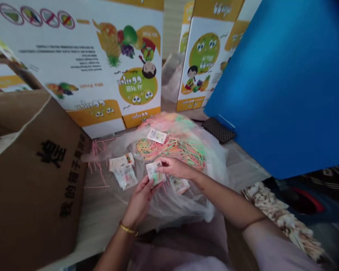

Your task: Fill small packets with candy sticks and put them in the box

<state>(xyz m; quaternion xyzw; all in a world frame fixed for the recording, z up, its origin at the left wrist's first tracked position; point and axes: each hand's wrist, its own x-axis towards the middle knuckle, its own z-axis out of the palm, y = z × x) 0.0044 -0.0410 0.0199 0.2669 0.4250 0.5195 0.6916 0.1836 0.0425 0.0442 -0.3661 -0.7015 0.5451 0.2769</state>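
Note:
Between my two hands is a small printed packet (156,173) with thin coloured sticks showing at its lower part. My left hand (142,194) grips its lower edge, thumb on top. At its upper right, the closed fingers of my right hand (173,167) pinch it. Beneath lies a clear plastic bag (214,162) spread open, holding many thin pink, green and orange sticks (183,150). One packet (157,136) rests on the sticks, and another packet (180,184) sits below my right wrist. To the left, a few packets (124,175) overlap on the plastic.
A brown cardboard box (53,180) stands open at left. White and yellow printed cartons (107,49) rise behind the bag. At right are a large blue panel (282,86) and a dark patterned phone-shaped object (219,130). Loose pink sticks (97,158) lie on the table (97,207).

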